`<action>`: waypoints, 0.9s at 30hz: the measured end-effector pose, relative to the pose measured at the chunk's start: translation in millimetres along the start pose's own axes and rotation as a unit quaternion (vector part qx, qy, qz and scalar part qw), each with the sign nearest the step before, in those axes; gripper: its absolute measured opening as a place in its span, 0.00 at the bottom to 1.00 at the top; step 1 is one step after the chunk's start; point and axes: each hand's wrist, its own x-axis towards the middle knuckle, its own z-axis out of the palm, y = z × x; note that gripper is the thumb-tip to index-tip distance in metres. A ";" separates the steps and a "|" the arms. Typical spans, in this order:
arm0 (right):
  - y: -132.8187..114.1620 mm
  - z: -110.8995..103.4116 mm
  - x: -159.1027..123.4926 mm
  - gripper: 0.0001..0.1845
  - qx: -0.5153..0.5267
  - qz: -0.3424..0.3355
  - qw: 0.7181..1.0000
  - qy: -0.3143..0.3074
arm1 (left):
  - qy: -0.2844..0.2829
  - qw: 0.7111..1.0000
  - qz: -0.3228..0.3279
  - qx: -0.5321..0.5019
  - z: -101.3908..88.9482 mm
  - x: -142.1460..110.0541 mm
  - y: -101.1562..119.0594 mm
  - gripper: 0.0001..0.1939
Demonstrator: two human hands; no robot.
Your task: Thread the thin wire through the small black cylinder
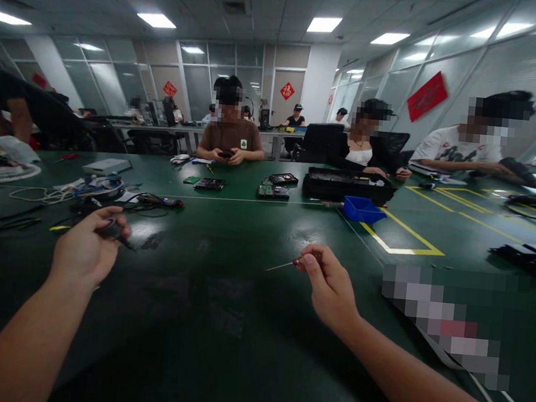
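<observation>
A screwdriver (294, 263) sits just right of the frame's centre, held in the right hand (329, 284), its thin metal shaft pointing left and slightly down, a bit of red showing on its mostly covered handle. At centre left, the left hand (86, 246) grips a dark tool (112, 230), somewhat blurred, its narrow tip angled down to the right

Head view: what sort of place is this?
Likely an electronics workshop or training room: a long green worktable marked with yellow tape, what look like hard drives lying on it, and a thin-shafted tool, probably a screwdriver, in the right hand.
</observation>
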 end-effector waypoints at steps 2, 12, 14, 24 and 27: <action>-0.2 0.1 0.0 0.10 -0.001 0.003 1.000 -0.002 | -0.064 0.996 -0.052 -0.031 19.1 -17.6 -5.9 0.14; -6.3 -3.4 1.4 0.12 -0.062 0.003 0.997 -0.045 | -0.324 0.935 -0.097 0.103 89.2 -104.7 -49.1 0.22; -9.2 -3.6 1.8 0.12 -0.080 -0.003 0.995 -0.057 | -0.395 0.902 -0.047 0.165 93.0 -117.4 -59.4 0.23; -4.0 0.0 -0.1 0.13 -0.034 0.002 0.999 -0.028 | -0.511 0.766 0.123 0.368 82.1 -118.7 -109.4 0.20; 0.7 1.1 -0.8 0.14 0.006 0.014 1.000 -0.019 | -0.519 0.767 0.145 0.348 79.7 -110.2 -111.8 0.18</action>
